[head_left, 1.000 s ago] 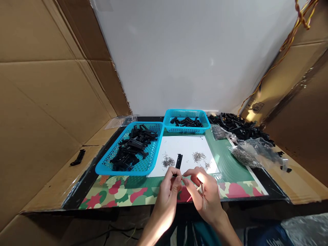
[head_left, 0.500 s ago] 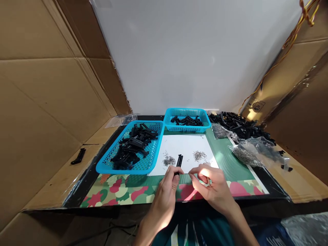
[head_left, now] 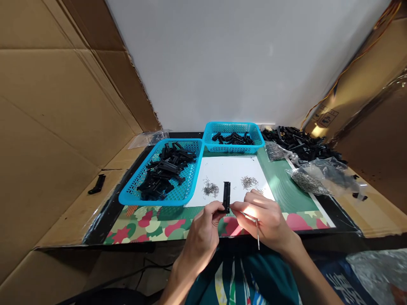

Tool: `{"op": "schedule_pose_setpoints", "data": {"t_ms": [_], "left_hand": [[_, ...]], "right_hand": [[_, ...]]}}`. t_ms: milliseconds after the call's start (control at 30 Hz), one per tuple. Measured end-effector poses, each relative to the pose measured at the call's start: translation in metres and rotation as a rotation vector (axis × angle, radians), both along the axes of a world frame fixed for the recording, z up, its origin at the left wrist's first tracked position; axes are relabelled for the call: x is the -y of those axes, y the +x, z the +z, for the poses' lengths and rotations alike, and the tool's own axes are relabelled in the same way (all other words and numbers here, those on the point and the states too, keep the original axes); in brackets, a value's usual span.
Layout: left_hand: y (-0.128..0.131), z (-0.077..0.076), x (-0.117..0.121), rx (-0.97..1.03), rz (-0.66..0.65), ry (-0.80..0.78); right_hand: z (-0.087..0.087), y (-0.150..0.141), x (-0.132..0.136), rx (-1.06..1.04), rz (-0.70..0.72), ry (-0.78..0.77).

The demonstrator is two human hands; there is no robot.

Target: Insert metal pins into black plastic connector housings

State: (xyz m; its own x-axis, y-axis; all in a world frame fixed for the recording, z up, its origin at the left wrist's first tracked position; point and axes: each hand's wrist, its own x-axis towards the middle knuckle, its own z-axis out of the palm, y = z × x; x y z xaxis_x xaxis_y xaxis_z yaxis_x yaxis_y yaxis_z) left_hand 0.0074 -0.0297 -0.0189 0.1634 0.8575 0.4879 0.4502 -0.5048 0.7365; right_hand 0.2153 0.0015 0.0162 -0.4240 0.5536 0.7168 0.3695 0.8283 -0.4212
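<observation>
My left hand (head_left: 203, 226) pinches a long narrow black plastic part (head_left: 226, 195) near its lower end, and the part stands up above the front edge of the white sheet. Close beside it is my right hand (head_left: 262, 218), fingers closed, with the thumb and forefinger tips at the part's lower right side. A thin metal rod (head_left: 257, 234) sticks out downward from this hand. Whether the fingertips also pinch some tiny piece cannot be made out. Small piles of tiny metal pieces, one on the left (head_left: 210, 189) and one on the right (head_left: 249, 182), lie beyond the hands.
A blue basket (head_left: 122, 198) of black parts stands at left, another blue basket (head_left: 233, 124) behind. A heap of black parts (head_left: 299, 142) and plastic bags of metal pieces (head_left: 307, 181) lie at right. Cardboard walls (head_left: 63, 97) enclose the sides. One black part (head_left: 97, 184) lies far left.
The black part is now raised and more upright. My right fingertips have come in against its side, and the metal rod now shows below that hand. The view has tilted slightly down.
</observation>
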Motion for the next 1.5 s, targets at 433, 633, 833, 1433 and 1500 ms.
{"op": "schedule_pose_setpoints", "data": {"t_ms": [433, 633, 833, 1433, 1500], "left_hand": [[-0.004, 0.010, -0.003, -0.247, 0.013, 0.243], [-0.003, 0.013, -0.003, -0.296, 0.033, 0.259], [-0.004, 0.015, -0.004, -0.321, 0.034, 0.274], [-0.003, 0.022, 0.000, -0.421, 0.031, 0.367], [-0.003, 0.022, -0.001, -0.427, 0.031, 0.377]], "right_hand": [[0.007, 0.003, 0.004, 0.105, -0.022, 0.124], [0.011, 0.005, 0.006, 0.215, -0.061, 0.245], [0.003, 0.002, 0.004, 0.208, -0.059, 0.277], [0.014, 0.003, 0.004, 0.325, -0.067, 0.377], [0.016, 0.004, 0.004, 0.361, -0.064, 0.366]]}}
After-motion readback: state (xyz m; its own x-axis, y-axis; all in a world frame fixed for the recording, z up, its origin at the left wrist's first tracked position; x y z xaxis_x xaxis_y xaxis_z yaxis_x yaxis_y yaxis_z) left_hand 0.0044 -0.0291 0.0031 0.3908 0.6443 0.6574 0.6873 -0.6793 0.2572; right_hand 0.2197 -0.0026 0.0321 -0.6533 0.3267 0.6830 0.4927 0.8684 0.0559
